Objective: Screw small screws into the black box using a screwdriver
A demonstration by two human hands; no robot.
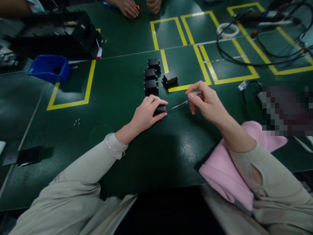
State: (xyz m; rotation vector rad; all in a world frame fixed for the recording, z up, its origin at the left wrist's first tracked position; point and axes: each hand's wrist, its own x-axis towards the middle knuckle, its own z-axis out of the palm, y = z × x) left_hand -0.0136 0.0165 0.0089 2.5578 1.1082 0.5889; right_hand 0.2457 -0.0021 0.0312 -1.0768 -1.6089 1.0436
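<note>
My left hand [149, 111] grips a small black box [160, 110] against the green table, fingers over its top and thumb along the near side. In my right hand [204, 102] is a screwdriver [187, 101] with a clear purplish handle, pinched between thumb and fingers. Its thin shaft points left, and the tip meets the right end of the box, where a small screw may sit; the exact contact is too small to tell. Just beyond my left hand several like black boxes [151, 85] stand in a row. One more black box [170, 78] lies to their right.
Several small screws [77, 122] lie on the table at left. Further off are a blue bin [50, 68] and a large black housing [56, 36]. A pink cloth [227, 173] lies under my right forearm. Cables [244, 63] loop at back right. Another person's hands [129, 8] rest across the table.
</note>
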